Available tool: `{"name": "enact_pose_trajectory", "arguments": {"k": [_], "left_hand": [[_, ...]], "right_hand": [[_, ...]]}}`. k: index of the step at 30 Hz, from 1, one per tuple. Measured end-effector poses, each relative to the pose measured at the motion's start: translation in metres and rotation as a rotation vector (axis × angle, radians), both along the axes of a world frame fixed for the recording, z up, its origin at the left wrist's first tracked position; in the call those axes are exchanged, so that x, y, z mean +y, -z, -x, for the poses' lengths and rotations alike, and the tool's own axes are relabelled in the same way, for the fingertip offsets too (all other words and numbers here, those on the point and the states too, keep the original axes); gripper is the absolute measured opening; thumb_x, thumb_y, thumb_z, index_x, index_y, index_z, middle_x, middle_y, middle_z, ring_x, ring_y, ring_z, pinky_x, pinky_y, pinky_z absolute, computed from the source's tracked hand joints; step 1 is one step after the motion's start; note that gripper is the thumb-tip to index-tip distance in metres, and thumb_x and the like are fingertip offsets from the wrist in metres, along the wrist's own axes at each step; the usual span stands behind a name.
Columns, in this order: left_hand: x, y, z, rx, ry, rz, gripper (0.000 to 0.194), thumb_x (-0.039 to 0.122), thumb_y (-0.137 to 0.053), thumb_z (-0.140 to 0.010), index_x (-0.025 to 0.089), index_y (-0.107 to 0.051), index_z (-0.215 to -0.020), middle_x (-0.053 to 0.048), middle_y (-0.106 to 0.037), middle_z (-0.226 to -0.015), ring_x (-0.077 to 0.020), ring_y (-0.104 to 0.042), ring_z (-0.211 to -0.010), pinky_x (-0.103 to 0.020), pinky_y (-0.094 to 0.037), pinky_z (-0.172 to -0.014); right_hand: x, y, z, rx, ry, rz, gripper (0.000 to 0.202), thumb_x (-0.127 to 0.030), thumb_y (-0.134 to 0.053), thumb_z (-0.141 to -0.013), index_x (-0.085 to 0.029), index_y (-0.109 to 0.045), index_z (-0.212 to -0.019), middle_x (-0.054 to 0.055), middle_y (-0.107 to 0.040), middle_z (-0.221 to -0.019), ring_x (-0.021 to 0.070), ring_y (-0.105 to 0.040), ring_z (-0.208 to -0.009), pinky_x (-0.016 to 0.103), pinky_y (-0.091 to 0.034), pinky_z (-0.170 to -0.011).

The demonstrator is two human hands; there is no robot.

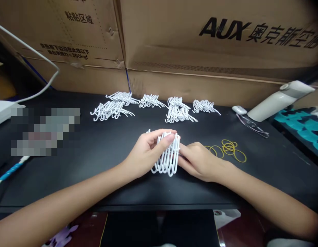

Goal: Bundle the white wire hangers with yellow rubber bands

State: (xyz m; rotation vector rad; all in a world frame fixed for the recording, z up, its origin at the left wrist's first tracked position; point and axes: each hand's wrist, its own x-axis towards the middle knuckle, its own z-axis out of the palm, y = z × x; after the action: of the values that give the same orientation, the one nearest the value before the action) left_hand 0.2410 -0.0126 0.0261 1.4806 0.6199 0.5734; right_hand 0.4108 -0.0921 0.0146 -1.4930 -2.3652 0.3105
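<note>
A bundle of white wire hooks is held up over the black table, the hooks side by side with their bent ends down. My left hand is closed round its upper left part, thumb across the front and fingers behind. From the right, my right hand is closed against the bundle's side, with its fingertips partly hidden behind the hooks. Just beyond that hand lie several yellow rubber bands. Farther back are piles of white hooks, among them a left pile, a middle pile and a right pile.
Large cardboard boxes stand along the back of the black table. At the right are a white bottle lying tilted, a small white case and eyeglasses. A blurred-out object with a cable lies left.
</note>
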Motion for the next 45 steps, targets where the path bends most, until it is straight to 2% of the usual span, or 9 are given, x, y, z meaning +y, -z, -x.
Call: {"name": "enact_pose_trajectory", "arguments": {"k": [8,14,17,21,26,33,41,45], "left_hand": [[0.000,0.004,0.003,0.024,-0.011,-0.046,0.046,0.053,-0.048,-0.087,0.018,-0.066,-0.111,-0.008,-0.072,-0.094,-0.0205,-0.068,-0.078,-0.029,-0.054,-0.068],[-0.003,-0.003,0.008,0.075,-0.051,-0.198,0.051,0.054,-0.043,-0.088,0.016,-0.068,-0.110,-0.005,-0.071,-0.078,-0.0204,-0.066,-0.072,-0.027,-0.052,-0.064],[0.000,-0.009,0.009,0.088,-0.035,-0.246,0.052,0.052,-0.043,-0.089,0.015,-0.063,-0.119,-0.004,-0.068,-0.071,-0.0189,-0.063,-0.068,-0.027,-0.050,-0.063],[0.006,-0.012,0.006,0.076,-0.015,-0.217,0.052,0.050,-0.046,-0.088,0.015,-0.056,-0.126,-0.002,-0.065,-0.072,-0.0146,-0.059,-0.064,-0.024,-0.047,-0.059],[0.010,-0.005,0.003,0.045,0.070,-0.118,0.047,0.043,-0.055,-0.085,0.015,-0.055,-0.123,-0.003,-0.065,-0.078,-0.0120,-0.056,-0.064,-0.021,-0.044,-0.057],[0.009,-0.002,0.005,0.071,0.034,-0.178,0.046,0.043,-0.050,-0.089,0.017,-0.054,-0.127,0.001,-0.055,-0.066,-0.0092,-0.044,-0.055,-0.019,-0.036,-0.049],[0.007,-0.004,0.005,0.159,0.001,-0.245,0.045,0.044,-0.043,-0.091,0.022,-0.056,-0.128,-0.001,-0.060,-0.077,-0.0127,-0.050,-0.064,-0.022,-0.039,-0.055],[0.007,-0.006,0.004,0.187,-0.007,-0.266,0.042,0.043,-0.042,-0.092,0.024,-0.057,-0.126,0.000,-0.060,-0.073,-0.0128,-0.051,-0.061,-0.022,-0.040,-0.054]], "right_hand": [[0.000,0.005,0.003,-0.040,0.005,-0.061,0.017,-0.026,-0.034,-0.096,-0.018,-0.047,-0.088,-0.002,-0.051,-0.057,0.0117,-0.039,-0.043,0.026,-0.025,-0.050],[0.000,0.003,0.004,-0.069,-0.054,-0.082,0.019,-0.026,-0.032,-0.097,-0.016,-0.047,-0.094,-0.002,-0.050,-0.056,0.0132,-0.038,-0.044,0.026,-0.028,-0.051],[0.000,0.002,0.002,-0.060,-0.050,-0.041,0.019,-0.026,-0.031,-0.097,-0.015,-0.048,-0.095,-0.002,-0.050,-0.057,0.0132,-0.038,-0.044,0.026,-0.029,-0.051],[0.002,0.003,-0.004,0.017,0.016,-0.003,0.021,-0.025,-0.030,-0.097,-0.017,-0.048,-0.091,-0.001,-0.051,-0.060,0.0125,-0.039,-0.046,0.025,-0.030,-0.053],[0.004,0.003,-0.010,0.053,0.050,0.014,0.018,-0.024,-0.033,-0.096,-0.017,-0.048,-0.091,-0.002,-0.049,-0.059,0.0117,-0.038,-0.045,0.024,-0.030,-0.051],[0.004,0.003,-0.009,-0.061,0.032,-0.025,0.022,-0.029,-0.032,-0.098,-0.017,-0.049,-0.092,0.001,-0.057,-0.065,0.0128,-0.045,-0.048,0.025,-0.030,-0.053],[0.003,0.003,-0.005,-0.162,0.031,-0.050,0.024,-0.028,-0.029,-0.098,-0.016,-0.048,-0.090,0.001,-0.058,-0.063,0.0130,-0.046,-0.047,0.026,-0.028,-0.053],[0.003,0.004,-0.004,-0.210,0.048,-0.051,0.027,-0.027,-0.025,-0.099,-0.015,-0.049,-0.091,0.002,-0.060,-0.062,0.0137,-0.046,-0.046,0.027,-0.025,-0.050]]}}
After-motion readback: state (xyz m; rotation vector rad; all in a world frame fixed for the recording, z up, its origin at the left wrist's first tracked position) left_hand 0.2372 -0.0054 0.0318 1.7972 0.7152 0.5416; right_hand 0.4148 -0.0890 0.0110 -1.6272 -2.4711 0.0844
